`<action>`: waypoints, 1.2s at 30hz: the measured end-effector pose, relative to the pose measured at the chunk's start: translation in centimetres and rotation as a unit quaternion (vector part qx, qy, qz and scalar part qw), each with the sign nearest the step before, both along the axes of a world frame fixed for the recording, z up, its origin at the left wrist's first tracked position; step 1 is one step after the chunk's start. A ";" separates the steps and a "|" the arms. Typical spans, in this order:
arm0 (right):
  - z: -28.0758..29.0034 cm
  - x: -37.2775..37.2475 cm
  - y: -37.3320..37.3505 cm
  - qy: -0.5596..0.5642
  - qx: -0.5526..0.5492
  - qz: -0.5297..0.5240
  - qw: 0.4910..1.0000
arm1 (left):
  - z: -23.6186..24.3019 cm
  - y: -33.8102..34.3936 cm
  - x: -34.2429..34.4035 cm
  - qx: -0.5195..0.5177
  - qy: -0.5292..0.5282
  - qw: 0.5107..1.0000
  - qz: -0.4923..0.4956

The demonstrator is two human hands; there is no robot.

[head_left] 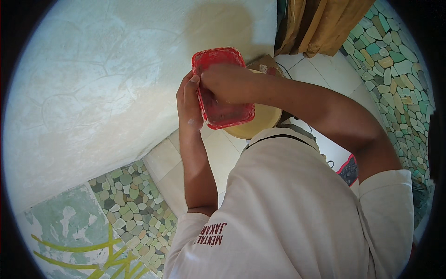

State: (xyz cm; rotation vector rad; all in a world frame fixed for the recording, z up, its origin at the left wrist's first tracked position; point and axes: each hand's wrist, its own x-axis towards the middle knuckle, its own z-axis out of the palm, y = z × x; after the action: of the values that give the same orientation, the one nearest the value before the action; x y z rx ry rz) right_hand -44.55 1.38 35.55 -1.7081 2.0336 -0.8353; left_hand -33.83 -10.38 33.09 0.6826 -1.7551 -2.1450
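Note:
A red rectangular plastic tub [227, 118], its rim smeared with whitish residue, is held up close to the pale wall. My left hand [189, 100] grips its left side, with the thumb over the rim and white specks on the wrist. Inside the tub is my right hand [225, 83], its fingers curled downward. Whatever those fingers hold, if anything, is hidden behind the hand. Beneath the tub shows part of a round yellowish object [262, 122], mostly covered by the tub and my right arm.
A whitish plastered wall [107, 93] rises on the left. Brown curtains [320, 28] hang at the far right, near a cardboard box [267, 64]. Pale tiles [165, 158] and green pebble stonework [134, 204] cover the floor. A painted green-white panel [69, 223] lies lower left.

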 end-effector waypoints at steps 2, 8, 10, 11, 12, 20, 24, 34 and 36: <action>0.3 -0.1 0.0 0.002 0.031 -0.028 0.999 | -0.1 0.0 0.0 -0.001 -0.010 1.000 0.003; -0.1 0.7 0.4 0.002 0.017 0.037 0.999 | 0.1 0.0 0.3 0.010 0.022 1.000 -0.005; 0.6 0.6 0.3 -0.007 0.022 -0.007 1.000 | 0.3 0.0 0.2 -0.013 0.037 0.999 0.000; 1.0 0.7 0.4 -0.006 0.021 -0.005 1.000 | 0.3 0.2 0.3 -0.031 0.048 0.998 0.005; 1.6 0.9 0.8 0.015 0.037 0.044 0.998 | 0.3 0.3 0.5 -0.048 0.059 0.997 0.010; 3.9 0.7 1.4 0.083 0.079 0.139 0.984 | 1.8 0.5 0.6 -0.063 0.066 0.996 0.020; 4.4 0.1 1.2 0.120 0.062 0.080 0.988 | 2.0 0.1 0.7 -0.035 0.074 0.996 0.026; 4.5 1.1 2.4 0.149 -0.024 -0.157 0.976 | 0.9 2.1 0.9 -0.141 0.121 0.978 0.091; 4.0 1.2 1.9 0.126 -0.039 -0.175 0.976 | 1.2 2.9 0.7 -0.187 0.140 0.964 0.126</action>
State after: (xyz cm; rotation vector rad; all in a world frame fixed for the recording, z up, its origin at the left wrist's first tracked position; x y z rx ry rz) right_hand -43.32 3.33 39.60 -1.5868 2.5557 -0.8466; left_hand -33.09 -7.44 34.32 0.4474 -1.7421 -1.5924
